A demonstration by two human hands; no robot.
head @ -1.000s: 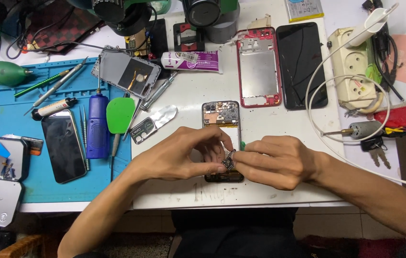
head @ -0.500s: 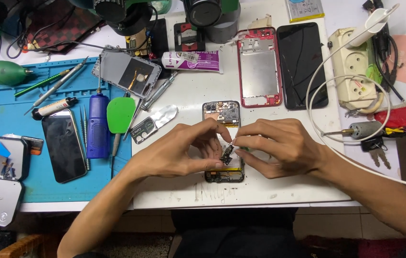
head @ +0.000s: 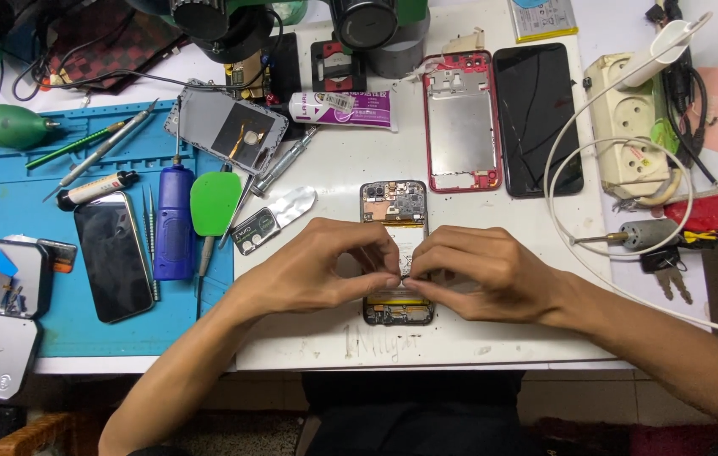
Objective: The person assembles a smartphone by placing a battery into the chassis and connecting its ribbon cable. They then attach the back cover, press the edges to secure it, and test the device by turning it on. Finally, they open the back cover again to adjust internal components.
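At table centre: opened black phone with bare circuit board (head: 396, 203), thin, fragile; best gripped by side edges. Left hand (head: 317, 270), right hand (head: 481, 274) pinched shut over middle on tiny part, unclear; red phone frame (head: 459, 122) at 12 o'clock.

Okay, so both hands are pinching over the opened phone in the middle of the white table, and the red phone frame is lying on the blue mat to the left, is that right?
Not quite. The red phone frame lies on the white table, beyond the hands and beside a black screen panel, not on the blue mat. The head view shows it. The left hand and right hand do pinch over the opened phone.

Bare table (head: 334, 169) above opened phone (head: 393, 203); cable (head: 562, 169) crowds right.
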